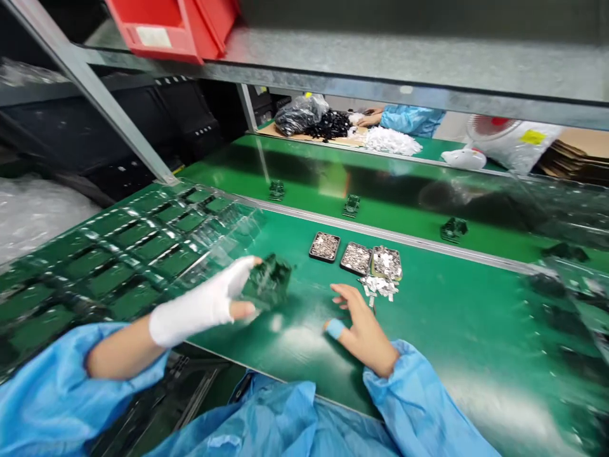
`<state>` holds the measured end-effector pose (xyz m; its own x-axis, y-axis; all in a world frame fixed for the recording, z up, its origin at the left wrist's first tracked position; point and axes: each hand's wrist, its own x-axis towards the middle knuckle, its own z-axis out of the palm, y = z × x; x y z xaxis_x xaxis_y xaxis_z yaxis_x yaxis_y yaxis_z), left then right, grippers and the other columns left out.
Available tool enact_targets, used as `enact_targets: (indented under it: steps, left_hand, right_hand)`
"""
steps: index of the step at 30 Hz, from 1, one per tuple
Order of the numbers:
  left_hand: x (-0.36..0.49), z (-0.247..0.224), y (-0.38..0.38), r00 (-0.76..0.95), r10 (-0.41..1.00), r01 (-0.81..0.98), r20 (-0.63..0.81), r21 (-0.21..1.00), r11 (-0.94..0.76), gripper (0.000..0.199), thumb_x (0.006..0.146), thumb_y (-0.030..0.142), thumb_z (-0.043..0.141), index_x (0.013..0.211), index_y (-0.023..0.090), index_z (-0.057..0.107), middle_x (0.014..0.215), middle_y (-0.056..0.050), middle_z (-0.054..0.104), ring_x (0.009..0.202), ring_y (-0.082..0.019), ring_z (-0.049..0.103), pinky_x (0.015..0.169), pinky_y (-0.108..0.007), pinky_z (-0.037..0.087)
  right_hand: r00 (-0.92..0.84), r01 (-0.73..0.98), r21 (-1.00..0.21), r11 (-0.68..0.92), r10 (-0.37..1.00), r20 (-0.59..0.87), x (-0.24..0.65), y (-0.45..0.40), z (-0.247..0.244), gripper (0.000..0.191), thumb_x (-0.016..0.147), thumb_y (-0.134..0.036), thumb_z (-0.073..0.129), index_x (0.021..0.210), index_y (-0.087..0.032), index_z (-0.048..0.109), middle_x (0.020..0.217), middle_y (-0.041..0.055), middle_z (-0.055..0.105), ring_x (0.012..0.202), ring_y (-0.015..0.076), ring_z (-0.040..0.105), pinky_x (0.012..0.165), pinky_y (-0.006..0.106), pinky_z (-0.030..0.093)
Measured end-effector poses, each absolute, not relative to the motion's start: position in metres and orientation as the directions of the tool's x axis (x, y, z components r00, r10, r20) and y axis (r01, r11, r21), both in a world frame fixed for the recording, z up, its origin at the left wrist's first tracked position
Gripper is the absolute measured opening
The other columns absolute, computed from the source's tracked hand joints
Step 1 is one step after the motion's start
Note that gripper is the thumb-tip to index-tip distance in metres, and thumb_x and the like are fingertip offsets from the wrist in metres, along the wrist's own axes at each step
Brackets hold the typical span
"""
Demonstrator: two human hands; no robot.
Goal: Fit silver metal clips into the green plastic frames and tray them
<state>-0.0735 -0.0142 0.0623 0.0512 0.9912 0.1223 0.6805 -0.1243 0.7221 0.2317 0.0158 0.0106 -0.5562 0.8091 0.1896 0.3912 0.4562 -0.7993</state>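
Observation:
My left hand [228,295], in a white glove that leaves the fingertips bare, grips a dark, see-through plastic part [270,280], blurred by motion, above the green bench [304,355]. My right hand [359,327] has blue tape on its thumb. Its fingers are apart and slightly bent, with nothing visible in them. Just beyond it lies a loose pile of small silvery-white pieces [379,287]. Behind that pile stand three small square dishes of tiny metal pieces: a left dish [325,259], a middle one [346,266] and a right one [398,274].
Clear plastic trays [114,263] cover the bench's left side, and more trays [571,317] lie at the right. Several similar parts, one a dark part [351,204], sit on the green strip behind a metal rail [404,238]. A shelf [380,70] with a red bin [166,32] hangs overhead. Opposite, a co-worker's blue sleeve [412,119] shows.

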Motion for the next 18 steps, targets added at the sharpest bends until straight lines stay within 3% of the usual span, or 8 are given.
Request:
enact_targets:
  steps: [2, 4, 7, 10, 12, 16, 18]
  left_hand:
    - [-0.034, 0.033, -0.028, 0.276, 0.960, 0.447, -0.040, 0.890, -0.091, 0.091, 0.062, 0.083, 0.052, 0.129, 0.022, 0.046, 0.122, -0.017, 0.058, 0.111, -0.031, 0.058, 0.088, -0.045, 0.051]
    - [-0.009, 0.012, -0.033, 0.397, 0.915, 0.308, -0.073, 0.950, -0.058, 0.090, 0.067, 0.078, 0.053, 0.134, 0.021, 0.037, 0.122, -0.017, 0.056, 0.110, -0.029, 0.058, 0.091, -0.046, 0.050]
    - [-0.004, 0.003, -0.020, 0.506, 0.853, 0.381, -0.126, 0.920, -0.090, 0.082, 0.072, 0.061, 0.061, 0.136, 0.020, 0.032, 0.117, -0.014, 0.059, 0.101, -0.024, 0.062, 0.088, -0.041, 0.051]
    - [-0.019, 0.016, 0.016, 0.410, 0.896, 0.630, -0.167, 0.763, -0.146, 0.053, 0.079, 0.043, 0.054, 0.126, 0.019, 0.045, 0.101, -0.009, 0.064, 0.086, -0.020, 0.064, 0.078, -0.034, 0.052]
    - [-0.025, 0.026, 0.047, 0.266, 0.961, 0.779, -0.073, 0.604, -0.169, 0.032, 0.085, 0.038, 0.043, 0.107, 0.019, 0.057, 0.092, -0.007, 0.065, 0.082, -0.019, 0.063, 0.078, -0.032, 0.051]
    - [-0.011, 0.031, 0.103, 0.230, 0.972, 0.950, 0.050, 0.205, -0.235, 0.029, 0.087, 0.029, 0.037, 0.088, 0.020, 0.064, 0.091, -0.006, 0.065, 0.087, -0.021, 0.061, 0.079, -0.031, 0.046]
    - [0.001, 0.027, 0.122, 0.242, 0.969, 0.962, 0.040, 0.119, -0.245, 0.030, 0.088, 0.029, 0.038, 0.091, 0.020, 0.066, 0.095, -0.007, 0.065, 0.090, -0.022, 0.060, 0.079, -0.030, 0.045]
  right_hand:
    - [-0.622, 0.282, -0.837, 0.469, 0.753, 0.212, 0.222, 0.007, 0.015, 0.080, 0.078, -0.037, 0.066, 0.144, -0.021, 0.024, 0.145, 0.0142, 0.033, 0.125, 0.0253, 0.045, 0.101, 0.040, 0.043]
    - [-0.663, 0.247, -0.854, 0.457, 0.722, 0.195, 0.218, 0.002, 0.014, 0.084, 0.076, -0.036, 0.068, 0.145, -0.022, 0.023, 0.144, 0.0133, 0.034, 0.130, 0.0247, 0.040, 0.107, 0.040, 0.038]
    - [-0.660, 0.293, -0.855, 0.428, 0.737, 0.142, 0.221, 0.002, 0.010, 0.077, 0.076, -0.031, 0.067, 0.143, -0.021, 0.030, 0.135, 0.0121, 0.045, 0.125, 0.0224, 0.045, 0.107, 0.038, 0.037]
    - [-0.707, 0.367, -0.807, 0.463, 0.702, 0.082, 0.225, 0.006, 0.005, 0.077, 0.075, -0.033, 0.069, 0.142, -0.018, 0.033, 0.134, 0.0123, 0.046, 0.122, 0.0237, 0.047, 0.105, 0.038, 0.039]
    - [-0.752, 0.415, -0.745, 0.523, 0.658, 0.043, 0.224, 0.007, 0.003, 0.076, 0.075, -0.033, 0.069, 0.141, -0.019, 0.035, 0.134, 0.0118, 0.046, 0.121, 0.0253, 0.047, 0.104, 0.040, 0.039]
    - [-0.742, 0.493, -0.643, 0.586, 0.669, 0.040, 0.223, 0.008, 0.001, 0.076, 0.078, -0.028, 0.066, 0.144, -0.020, 0.030, 0.141, 0.0119, 0.040, 0.124, 0.0269, 0.043, 0.105, 0.042, 0.038]
    - [-0.718, 0.497, -0.631, 0.595, 0.691, 0.085, 0.229, 0.011, 0.001, 0.081, 0.076, -0.031, 0.068, 0.145, -0.018, 0.026, 0.145, 0.0134, 0.035, 0.129, 0.0280, 0.038, 0.107, 0.042, 0.035]
